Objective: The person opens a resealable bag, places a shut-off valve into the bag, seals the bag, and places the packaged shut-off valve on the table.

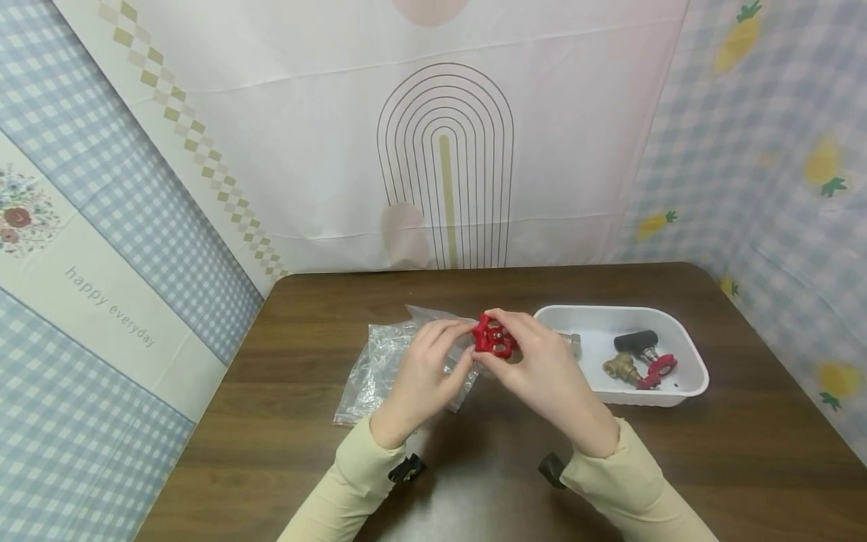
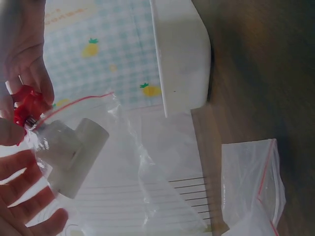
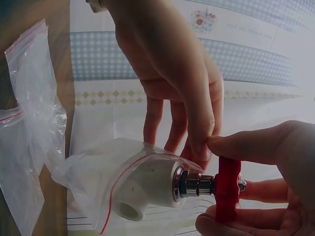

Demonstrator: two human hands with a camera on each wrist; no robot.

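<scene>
A valve with a white plastic tee-shaped body (image 3: pixel 152 182), a metal stem (image 3: pixel 197 185) and a red handwheel (image 1: pixel 493 339) is partly inside a clear zip bag (image 2: pixel 130 162). Its handwheel and stem stick out of the bag's red-lined mouth. My right hand (image 1: pixel 552 369) grips the handwheel between thumb and fingers. At the bag's mouth, close to the handwheel, my left hand (image 1: pixel 427 369) pinches the bag with thumb and finger. The left hand's other fingers are spread beside the valve body in the left wrist view.
Flattened clear zip bags (image 1: pixel 389 369) lie on the brown table (image 1: pixel 271 452) behind the left hand. To the right, a white tray (image 1: pixel 691 384) holds a brass valve (image 1: pixel 622 369) with a red handwheel, a black-ended part (image 1: pixel 635 342) and a metal fitting (image 1: pixel 574 342).
</scene>
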